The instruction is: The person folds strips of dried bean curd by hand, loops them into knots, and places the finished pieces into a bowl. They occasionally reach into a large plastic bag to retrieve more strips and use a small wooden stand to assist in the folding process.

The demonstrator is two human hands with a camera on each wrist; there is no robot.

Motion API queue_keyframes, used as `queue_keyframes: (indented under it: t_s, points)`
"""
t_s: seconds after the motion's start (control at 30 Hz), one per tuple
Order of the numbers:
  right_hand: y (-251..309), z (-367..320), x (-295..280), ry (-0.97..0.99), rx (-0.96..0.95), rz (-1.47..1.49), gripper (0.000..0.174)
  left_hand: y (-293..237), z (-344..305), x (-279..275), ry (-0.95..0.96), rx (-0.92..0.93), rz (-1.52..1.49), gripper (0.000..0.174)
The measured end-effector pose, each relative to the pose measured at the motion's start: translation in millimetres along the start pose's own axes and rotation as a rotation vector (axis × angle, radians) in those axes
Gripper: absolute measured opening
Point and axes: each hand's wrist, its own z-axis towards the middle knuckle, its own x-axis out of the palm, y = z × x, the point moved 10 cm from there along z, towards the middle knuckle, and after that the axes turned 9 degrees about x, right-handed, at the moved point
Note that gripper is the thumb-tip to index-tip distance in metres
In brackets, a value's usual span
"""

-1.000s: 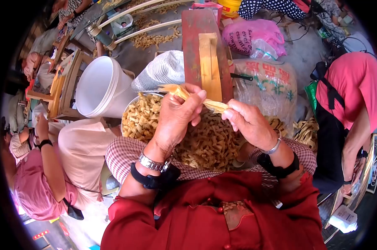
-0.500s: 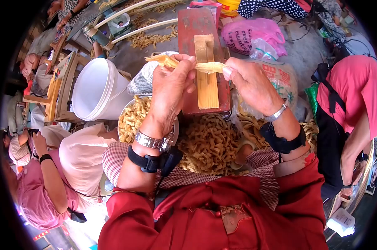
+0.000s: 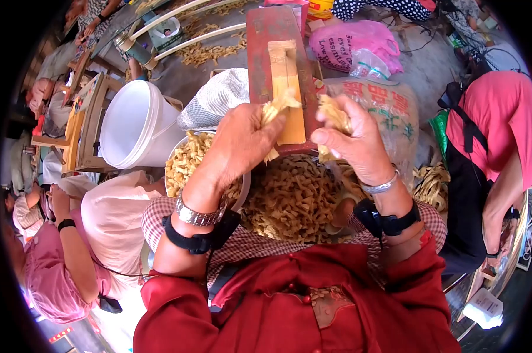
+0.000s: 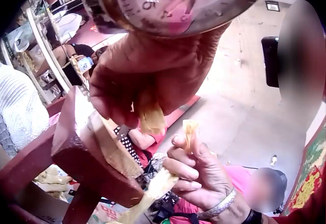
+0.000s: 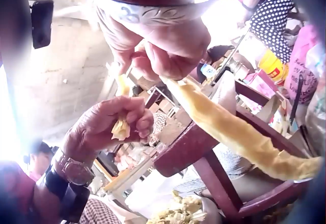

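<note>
My left hand (image 3: 245, 141) grips a short, crumpled piece of soft yellow strip (image 3: 280, 105), its ends poking out past the fingers. In the left wrist view that piece (image 4: 152, 118) hangs below the fingertips. A little to the right, my right hand (image 3: 363, 141) holds another bunched yellow strip (image 3: 335, 116) between thumb and curled fingers. From the right wrist view, its long tail (image 5: 234, 127) trails down past the red bench. Both hands are apart, over the near end of the red bench (image 3: 263, 65) and the wooden block (image 3: 286, 88) on it.
Under my hands lies a heap of knotted yellow-brown pieces (image 3: 289, 200); a bowl of paler ones (image 3: 189, 162) stands to its left. A white bucket (image 3: 124, 126), a white mesh sack (image 3: 216, 97) and a clear printed sack (image 3: 389, 112) surround the bench. People sit on both sides.
The yellow strip was stretched between both hands; now the hands have parted, each with its own piece. The right hand has turned and its strip is bunched up.
</note>
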Motion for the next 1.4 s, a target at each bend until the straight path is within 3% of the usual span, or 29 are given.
queue_keyframes:
  t_s: [0.07, 0.1, 0.2, 0.27, 0.37, 0.47, 0.7, 1.13, 1.23, 1.33, 1.4]
  points:
    - [20.1, -1.8, 15.5, 0.015, -0.135, -0.05, 0.034, -14.3, -4.9, 8.6, 0.09, 0.03, 0.029, 0.032]
    - [34.0, -1.6, 19.9, -0.044, -0.354, -0.117, 0.028, -17.5, -6.1, 13.4, 0.126, 0.057, 0.069, 0.031]
    - [2.0, 1.7, 23.5, 0.046, 0.046, -0.02, 0.018, -29.2, -8.1, 22.6, 0.23, 0.141, 0.072, 0.026]
    - [3.9, 2.8, 21.3, -0.007, -0.011, 0.131, 0.01, -29.8, -8.0, 25.7, 0.231, 0.179, -0.026, 0.018]
    - [-3.6, 4.6, 13.7, -0.03, 0.061, 0.221, 0.009, -23.0, -4.4, 24.8, 0.166, 0.204, -0.517, 0.016]
    - [-9.7, 8.8, 11.0, -0.037, 0.112, 0.227, 0.007, -12.5, -2.0, 14.9, 0.066, 0.079, -0.679, 0.01]
    - [-9.0, 24.7, 8.6, -0.057, 0.106, 0.17, 0.007, -6.0, 19.6, -6.9, -0.112, 0.207, -0.554, 0.001]
    - [2.5, 56.1, -15.7, -0.16, -0.025, -0.077, 0.022, -4.0, 41.3, -17.7, -0.224, 0.267, -0.493, 0.005]
    - [4.5, 56.5, -16.1, -0.204, -0.014, -0.237, 0.021, 0.8, 44.4, -17.4, -0.25, 0.238, -0.397, 0.003]
    - [0.5, 55.9, -5.3, -0.282, -0.301, -0.709, 0.019, 22.0, 43.8, -12.4, -0.282, 0.168, -0.241, 0.003]
    - [-17.9, 54.0, -25.6, -0.327, -0.195, -0.589, 0.018, 31.2, 40.8, -19.0, -0.352, 0.167, -0.127, 0.004]
